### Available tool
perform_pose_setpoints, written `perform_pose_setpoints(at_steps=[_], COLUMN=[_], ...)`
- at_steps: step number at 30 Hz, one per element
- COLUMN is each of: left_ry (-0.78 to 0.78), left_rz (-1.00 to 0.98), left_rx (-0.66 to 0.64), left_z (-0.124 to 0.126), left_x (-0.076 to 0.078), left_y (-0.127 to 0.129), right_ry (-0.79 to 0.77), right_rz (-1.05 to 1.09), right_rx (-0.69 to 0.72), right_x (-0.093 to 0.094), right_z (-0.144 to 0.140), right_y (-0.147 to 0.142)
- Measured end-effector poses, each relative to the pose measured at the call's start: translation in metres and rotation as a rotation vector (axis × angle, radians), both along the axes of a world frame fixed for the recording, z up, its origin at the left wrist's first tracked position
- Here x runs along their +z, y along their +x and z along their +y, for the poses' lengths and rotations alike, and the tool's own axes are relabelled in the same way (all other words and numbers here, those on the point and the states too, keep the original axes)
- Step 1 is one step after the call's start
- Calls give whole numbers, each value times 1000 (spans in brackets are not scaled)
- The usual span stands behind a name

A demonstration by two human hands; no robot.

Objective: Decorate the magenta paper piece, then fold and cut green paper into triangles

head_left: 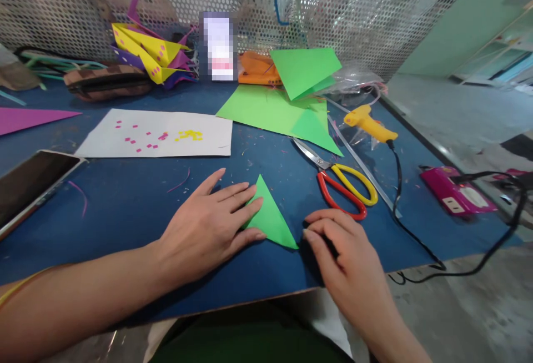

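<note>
On the blue table in front of me lies a small green paper triangle (272, 223), its tip pointing away from me. My left hand (216, 213) rests flat with fingers stretched out, its fingertips pressing the triangle's left side and hiding part of it. Just off the triangle's right corner is my right hand (339, 241). Its fingers are curled, thumb and forefinger tips close together, with nothing visible between them. Scissors (325, 165) with one red and one yellow handle lie beyond my right hand, blades partly apart.
Green sheets (287, 110) lie at the back. A white sheet (100, 141) bears pink and yellow bits. Left sits a dark phone (33, 185); a yellow glue gun (372, 124) and pink power strip (458, 191) trail cords at right. A perforated metal screen (175, 2) stands behind.
</note>
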State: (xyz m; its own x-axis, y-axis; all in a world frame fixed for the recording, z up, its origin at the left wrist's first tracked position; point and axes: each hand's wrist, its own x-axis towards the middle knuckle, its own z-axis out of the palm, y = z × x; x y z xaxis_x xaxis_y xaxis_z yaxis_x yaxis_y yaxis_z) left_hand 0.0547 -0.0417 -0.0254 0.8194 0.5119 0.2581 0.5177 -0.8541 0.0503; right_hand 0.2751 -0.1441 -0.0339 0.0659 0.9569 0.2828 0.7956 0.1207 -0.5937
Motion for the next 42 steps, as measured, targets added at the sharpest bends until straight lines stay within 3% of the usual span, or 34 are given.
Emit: perform_pose_setpoints(at_steps=[4,19,21,24,26,32,42], left_ry=[23,83,161,221,157,-85,-136], left_rz=[3,-33,-58,-109,-110,-30,109], left_rx=[2,24,-41,-314,-417,-412,-396], left_z=[0,-2,-4,-8,-10,-11,-13], left_x=[0,-1,-1,-1,-1,-4,1], left_y=[1,-1,-2,-2,-2,-1,-1], right_ry=[-8,66,60,59,65,82,148], right_rz=[62,29,26,31,36,52,26], right_rx=[-29,-24,-25,-20,-24,-9,-1], right_x=[-1,-7,-6,-6,-5,-8,-11], right_z=[-6,-3,-3,-2,-1,-5,-16], right_y=[6,-17,-17,-18,-18,-14,-8])
